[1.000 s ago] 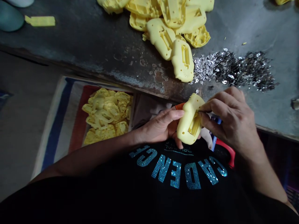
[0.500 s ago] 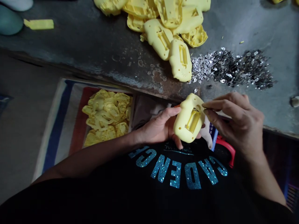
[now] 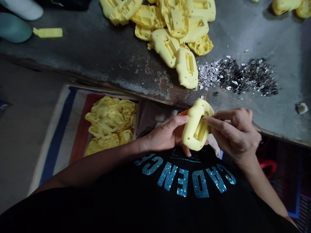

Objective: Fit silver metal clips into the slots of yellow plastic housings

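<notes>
My left hand (image 3: 167, 134) grips a pale yellow plastic housing (image 3: 195, 127) from its left side, just below the worktable's edge. The housing's open slot faces up. My right hand (image 3: 234, 132) is pinched, thumb and forefinger pressed together at the slot's upper right edge; what they pinch is too small to make out. A pile of the same yellow housings (image 3: 175, 29) lies on the grey worktable (image 3: 97, 48) beyond my hands. A heap of small shiny metal pieces (image 3: 239, 76) lies to the right of that pile.
A box of yellow plastic parts (image 3: 110, 121) sits on a striped sack (image 3: 63, 129) on the floor at left. A flat yellow strip (image 3: 48, 32) and a teal object (image 3: 13, 29) lie at the table's far left. More yellow housings (image 3: 289, 6) are top right. A red handle (image 3: 267, 165) shows under my right wrist.
My right hand's pinched fingers lifted off the housing's edge and came back down to the slot. The housing tilted slightly in my left hand. The view shifted a little.
</notes>
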`<state>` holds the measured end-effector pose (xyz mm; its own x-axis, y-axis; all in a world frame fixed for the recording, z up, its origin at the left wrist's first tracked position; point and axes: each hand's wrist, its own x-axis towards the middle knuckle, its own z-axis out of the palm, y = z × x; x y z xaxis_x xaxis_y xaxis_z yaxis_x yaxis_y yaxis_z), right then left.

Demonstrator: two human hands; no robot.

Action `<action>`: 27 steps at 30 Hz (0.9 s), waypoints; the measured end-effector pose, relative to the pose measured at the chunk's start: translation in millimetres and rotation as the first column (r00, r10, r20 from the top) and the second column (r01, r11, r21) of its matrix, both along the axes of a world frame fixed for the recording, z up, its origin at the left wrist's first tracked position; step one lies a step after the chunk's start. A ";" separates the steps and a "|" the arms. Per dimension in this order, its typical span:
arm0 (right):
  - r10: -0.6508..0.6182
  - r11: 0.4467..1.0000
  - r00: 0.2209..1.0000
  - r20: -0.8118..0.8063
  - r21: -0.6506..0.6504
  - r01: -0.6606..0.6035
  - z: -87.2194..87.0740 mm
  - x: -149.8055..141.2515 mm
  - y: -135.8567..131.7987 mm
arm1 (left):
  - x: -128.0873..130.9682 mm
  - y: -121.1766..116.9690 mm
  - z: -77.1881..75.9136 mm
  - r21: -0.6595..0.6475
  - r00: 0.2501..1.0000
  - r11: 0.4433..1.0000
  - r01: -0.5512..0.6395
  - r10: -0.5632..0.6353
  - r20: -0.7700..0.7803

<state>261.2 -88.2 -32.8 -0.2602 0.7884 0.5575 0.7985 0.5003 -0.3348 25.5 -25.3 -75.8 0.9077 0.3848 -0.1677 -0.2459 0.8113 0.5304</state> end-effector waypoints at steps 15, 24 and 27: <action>0.041 0.985 0.956 -0.290 -0.151 -0.089 2.6 0.2 3.8 | -2.1 -0.3 -3.0 -0.004 1.000 1.000 0.020 -0.020 -0.005; 0.018 1.000 0.999 -0.036 0.003 -0.018 -5.6 5.6 2.2 | -1.5 -0.9 0.0 0.021 0.999 1.000 -0.017 0.017 -0.027; -0.004 0.995 0.975 -0.221 -0.100 -0.019 -5.4 5.7 1.5 | -1.2 -0.6 -0.2 0.013 0.999 1.000 -0.016 0.016 -0.028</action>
<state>266.9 -86.7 -38.2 -0.1457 0.8420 0.5194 0.6954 0.4606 -0.5516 24.4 -25.8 -76.0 0.8963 0.4016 -0.1880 -0.2437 0.8004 0.5477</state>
